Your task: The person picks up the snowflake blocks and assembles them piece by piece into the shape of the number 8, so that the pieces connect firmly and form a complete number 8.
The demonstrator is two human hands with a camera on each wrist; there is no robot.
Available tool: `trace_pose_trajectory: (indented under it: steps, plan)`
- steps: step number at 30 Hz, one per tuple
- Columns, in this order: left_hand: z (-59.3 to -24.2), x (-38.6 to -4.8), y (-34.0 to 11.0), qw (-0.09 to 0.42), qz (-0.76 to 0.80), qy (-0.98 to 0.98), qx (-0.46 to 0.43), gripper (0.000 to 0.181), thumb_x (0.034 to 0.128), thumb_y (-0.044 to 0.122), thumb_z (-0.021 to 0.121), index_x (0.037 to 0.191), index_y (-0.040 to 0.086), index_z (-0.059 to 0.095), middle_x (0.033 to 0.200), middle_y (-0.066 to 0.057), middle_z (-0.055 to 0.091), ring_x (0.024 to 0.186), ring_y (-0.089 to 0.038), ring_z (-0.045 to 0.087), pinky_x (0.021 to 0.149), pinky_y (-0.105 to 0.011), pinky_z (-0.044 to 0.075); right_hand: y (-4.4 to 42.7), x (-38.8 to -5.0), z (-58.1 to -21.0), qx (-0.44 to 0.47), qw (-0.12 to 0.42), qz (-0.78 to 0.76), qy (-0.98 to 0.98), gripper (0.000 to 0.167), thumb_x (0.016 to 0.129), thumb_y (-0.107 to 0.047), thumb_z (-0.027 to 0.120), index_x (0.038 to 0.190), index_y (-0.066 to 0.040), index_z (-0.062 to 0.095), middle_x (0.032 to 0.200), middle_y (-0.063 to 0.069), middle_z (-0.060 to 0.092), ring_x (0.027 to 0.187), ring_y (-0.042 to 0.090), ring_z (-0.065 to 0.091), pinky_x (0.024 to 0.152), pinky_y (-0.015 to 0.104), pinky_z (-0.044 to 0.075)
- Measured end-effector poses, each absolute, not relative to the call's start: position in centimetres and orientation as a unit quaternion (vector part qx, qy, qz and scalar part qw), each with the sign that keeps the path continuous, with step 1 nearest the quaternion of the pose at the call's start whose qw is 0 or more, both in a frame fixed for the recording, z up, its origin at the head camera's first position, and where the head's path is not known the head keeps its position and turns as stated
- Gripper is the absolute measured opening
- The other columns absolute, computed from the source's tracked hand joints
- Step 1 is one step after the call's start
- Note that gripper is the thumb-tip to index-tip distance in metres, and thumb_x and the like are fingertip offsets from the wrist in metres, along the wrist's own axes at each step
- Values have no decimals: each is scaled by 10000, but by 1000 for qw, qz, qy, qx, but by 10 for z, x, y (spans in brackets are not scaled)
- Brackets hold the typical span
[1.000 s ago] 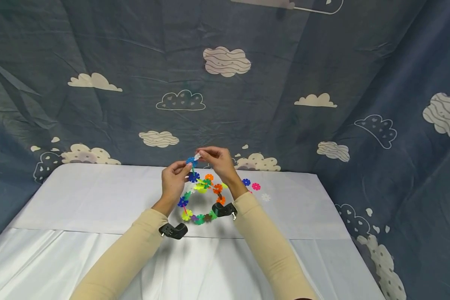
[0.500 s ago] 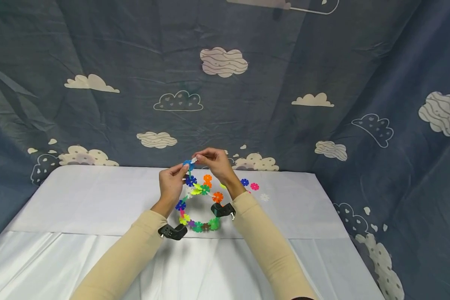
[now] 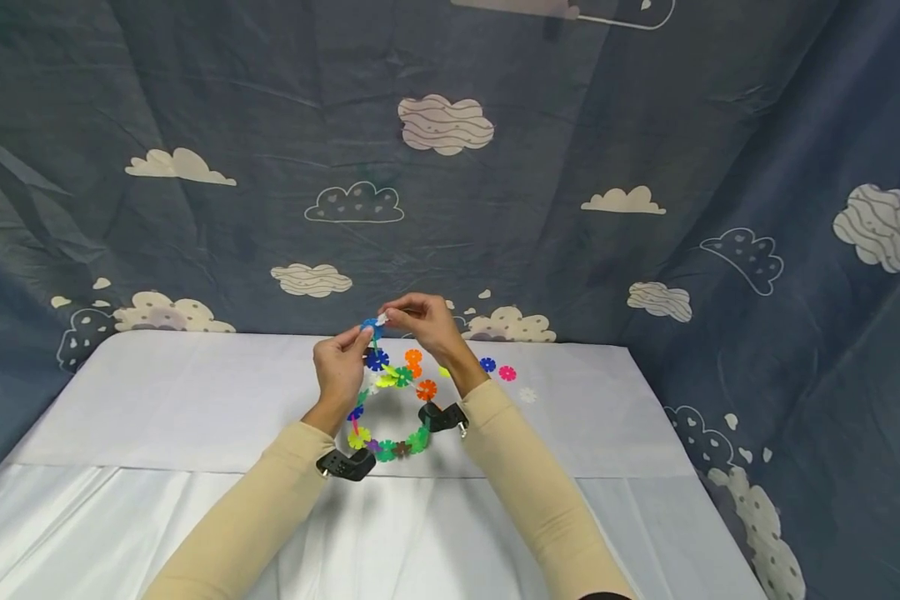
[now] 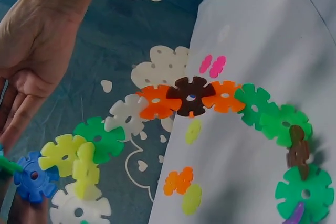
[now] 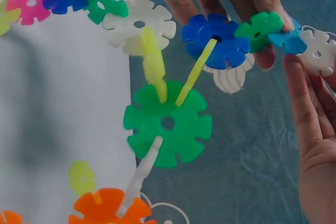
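Observation:
A ring of joined plastic snowflake discs [image 3: 386, 451] in many colours hangs below both hands, above the white table. A short tail of dark blue [image 5: 215, 40], green [image 5: 259, 31] and light blue [image 5: 287, 41] discs leads up from it. My left hand [image 3: 336, 373] pinches the light blue disc at the tail's upper end between thumb and fingers. From the right, my right hand [image 3: 431, 329] pinches a white snowflake disc [image 5: 316, 52]. The white disc meets the light blue one's edge; how deep the slots engage is hidden by fingers.
On the white table [image 3: 195, 400], loose discs lie behind and right of the ring: blue [image 3: 487, 365], pink [image 3: 507, 373], white [image 3: 527, 395] and orange [image 3: 414, 357]. A dark cloud-print curtain [image 3: 450, 225] stands behind the table's back edge.
Both hands have shifted slightly left together, still pinching the light blue and white discs. The hanging ring has swayed left and sits a little lower.

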State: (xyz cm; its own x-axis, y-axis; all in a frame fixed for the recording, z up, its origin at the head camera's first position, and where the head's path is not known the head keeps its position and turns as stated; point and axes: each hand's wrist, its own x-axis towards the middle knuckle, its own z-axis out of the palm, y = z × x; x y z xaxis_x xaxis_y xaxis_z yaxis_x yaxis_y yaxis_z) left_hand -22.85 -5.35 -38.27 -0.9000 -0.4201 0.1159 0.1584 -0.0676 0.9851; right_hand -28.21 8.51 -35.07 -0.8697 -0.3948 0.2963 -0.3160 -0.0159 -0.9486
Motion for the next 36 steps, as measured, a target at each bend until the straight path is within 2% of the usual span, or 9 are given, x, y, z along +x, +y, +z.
trace_pose_trajectory:
  steps: [5,9,15,19,22,29,33,36]
  plan:
    - [-385,-228,-55,197,-716,-662,99,278,902,135,688,1068,-88,693,928,-214,710,617,10,600,556,-128,495,85,-281,-351,-245,42,-655,713,217,943,-37,601,1080,128,635,1110,235,644,950,250,665,891,360,537]
    - [-386,-231,-57,163,-711,-678,90,276,917,156,674,1070,-72,697,906,-164,720,630,-11,607,551,-146,499,86,-282,-352,-235,42,-645,726,245,946,-70,605,1105,113,639,1117,221,650,947,234,670,879,343,541]
    - [-380,-235,-63,113,-701,-702,49,247,952,149,622,1054,-74,655,985,-197,707,741,-67,640,645,-173,526,87,-287,-352,-248,19,-642,726,269,946,-80,608,1111,132,618,1076,244,650,901,211,670,874,359,544]
    - [-377,-237,-67,94,-712,-695,36,244,955,126,611,1045,-99,640,954,-192,708,719,-65,653,694,-203,555,85,-291,-350,-241,12,-634,735,246,942,-108,623,1072,99,654,1027,192,670,865,194,664,853,339,550]
    - [-376,-237,-69,78,-730,-678,35,222,953,84,605,1048,-115,615,959,-204,703,708,-70,668,723,-247,572,83,-294,-348,-242,13,-623,744,241,935,-108,637,1071,88,675,1034,182,678,906,226,667,858,329,548]
    - [-375,-236,-75,36,-738,-673,26,315,964,34,567,1255,-67,501,1169,-282,623,845,-131,682,781,-274,566,75,-294,-349,-251,27,-583,772,254,932,-150,652,1093,41,691,1071,161,684,978,265,657,886,354,533]
    - [-376,-236,-80,33,-713,-700,16,349,963,38,571,1301,-35,516,1182,-267,624,863,-108,659,802,-307,566,74,-293,-352,-248,21,-568,785,225,929,-174,659,1054,7,707,1025,136,690,948,306,648,872,427,529]
    - [-376,-237,-82,33,-698,-715,9,376,950,68,607,1305,-28,528,1163,-242,642,888,-117,654,809,-322,565,74,-293,-355,-249,13,-562,788,209,925,-179,665,1028,-4,714,1004,120,694,922,293,650,851,402,536]
